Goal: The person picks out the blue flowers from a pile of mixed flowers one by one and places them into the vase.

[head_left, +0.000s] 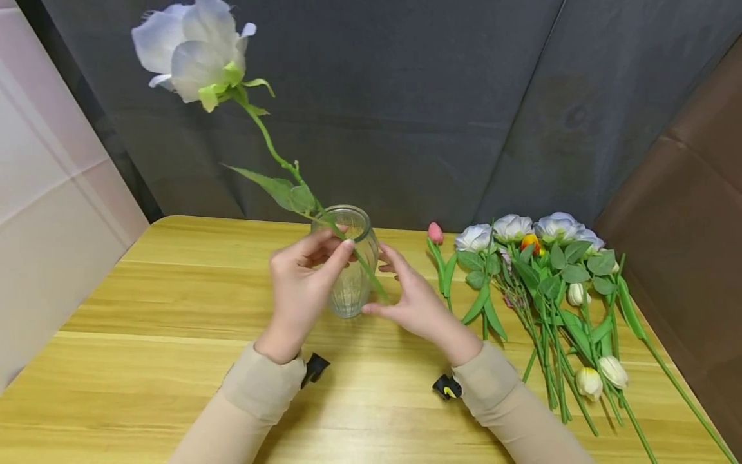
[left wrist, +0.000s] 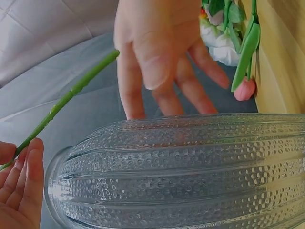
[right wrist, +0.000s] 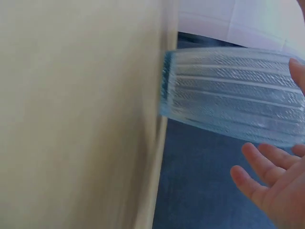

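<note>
A pale blue-white artificial rose (head_left: 199, 51) leans up and to the left, its long green stem (left wrist: 71, 90) slanting across the front of a clear ribbed glass vase (head_left: 349, 290). My left hand (head_left: 298, 280) pinches that stem between thumb and fingers, just before the vase's rim. The vase (right wrist: 228, 95) stands upright on the table. Beside its right side is my right hand (head_left: 416, 301), fingers spread and thumb apart. The stem's cut end lies close to the right hand; whether they touch, I cannot tell.
On the right of the wooden table (head_left: 145, 380) lie several artificial flowers: pale blue roses (head_left: 513, 227), a pink tulip (head_left: 435, 233), white tulips (head_left: 613, 372) and green stems. A dark cloth (head_left: 377, 109) hangs behind the table. Brown fabric (head_left: 690, 193) borders its right side.
</note>
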The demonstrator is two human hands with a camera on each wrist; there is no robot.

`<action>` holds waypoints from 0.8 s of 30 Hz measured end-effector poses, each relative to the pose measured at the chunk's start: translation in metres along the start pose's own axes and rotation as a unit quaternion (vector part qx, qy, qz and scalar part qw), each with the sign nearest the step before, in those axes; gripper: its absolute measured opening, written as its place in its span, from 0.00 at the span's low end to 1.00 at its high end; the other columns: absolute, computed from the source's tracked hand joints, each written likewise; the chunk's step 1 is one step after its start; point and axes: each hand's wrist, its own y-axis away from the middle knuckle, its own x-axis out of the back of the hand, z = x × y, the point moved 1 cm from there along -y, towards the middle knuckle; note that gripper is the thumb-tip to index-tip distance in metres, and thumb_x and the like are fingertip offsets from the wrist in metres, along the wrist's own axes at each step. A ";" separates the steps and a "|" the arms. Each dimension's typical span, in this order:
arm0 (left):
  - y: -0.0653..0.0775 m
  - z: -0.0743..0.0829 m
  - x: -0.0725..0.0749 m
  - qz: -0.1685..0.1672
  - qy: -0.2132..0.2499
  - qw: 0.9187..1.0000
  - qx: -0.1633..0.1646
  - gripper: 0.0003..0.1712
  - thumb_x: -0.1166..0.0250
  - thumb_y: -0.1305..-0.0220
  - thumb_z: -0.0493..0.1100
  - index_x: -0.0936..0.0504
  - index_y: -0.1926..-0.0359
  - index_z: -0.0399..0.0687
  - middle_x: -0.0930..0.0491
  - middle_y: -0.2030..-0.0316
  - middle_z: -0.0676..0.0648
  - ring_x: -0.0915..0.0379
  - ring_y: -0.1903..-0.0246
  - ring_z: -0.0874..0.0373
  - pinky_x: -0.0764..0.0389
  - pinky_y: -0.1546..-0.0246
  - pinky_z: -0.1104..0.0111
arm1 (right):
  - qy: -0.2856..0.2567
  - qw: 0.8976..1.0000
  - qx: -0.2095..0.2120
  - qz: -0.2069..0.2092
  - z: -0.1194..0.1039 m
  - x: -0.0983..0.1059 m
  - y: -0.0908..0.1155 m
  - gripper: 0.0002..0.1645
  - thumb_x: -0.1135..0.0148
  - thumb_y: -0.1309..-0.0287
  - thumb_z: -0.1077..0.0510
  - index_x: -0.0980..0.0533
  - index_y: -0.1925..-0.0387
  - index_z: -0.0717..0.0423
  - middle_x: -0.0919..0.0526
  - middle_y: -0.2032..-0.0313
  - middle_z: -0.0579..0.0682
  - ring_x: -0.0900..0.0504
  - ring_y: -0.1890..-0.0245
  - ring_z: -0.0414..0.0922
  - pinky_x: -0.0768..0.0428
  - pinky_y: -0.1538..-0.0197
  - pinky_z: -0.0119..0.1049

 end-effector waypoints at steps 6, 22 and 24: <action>-0.002 -0.001 0.001 0.013 0.003 1.000 0.002 0.04 0.33 0.42 0.28 0.17 0.65 0.29 0.16 0.76 0.44 0.19 0.78 0.55 0.18 0.73 0.68 | -0.018 0.999 -0.029 0.005 -0.002 -0.010 -0.002 0.65 0.23 0.56 0.50 0.56 0.25 0.39 0.34 0.35 0.49 0.31 0.39 0.47 0.29 0.41 0.49; -0.008 0.000 0.010 0.077 0.031 0.996 0.018 0.06 0.35 0.41 0.28 0.18 0.64 0.25 0.17 0.75 0.37 0.19 0.75 0.57 0.19 0.75 0.69 | -0.033 0.998 -0.061 0.007 0.001 -0.018 -0.005 0.56 0.30 0.46 0.52 0.55 0.25 0.46 0.35 0.34 0.53 0.25 0.45 0.50 0.23 0.49 0.50; -0.009 0.001 0.012 0.091 0.038 0.995 0.024 0.07 0.35 0.41 0.28 0.19 0.63 0.25 0.18 0.75 0.36 0.19 0.76 0.56 0.19 0.75 0.68 | -0.032 0.998 -0.061 0.007 0.001 -0.019 -0.005 0.55 0.30 0.45 0.52 0.55 0.26 0.49 0.33 0.36 0.54 0.25 0.46 0.50 0.23 0.49 0.50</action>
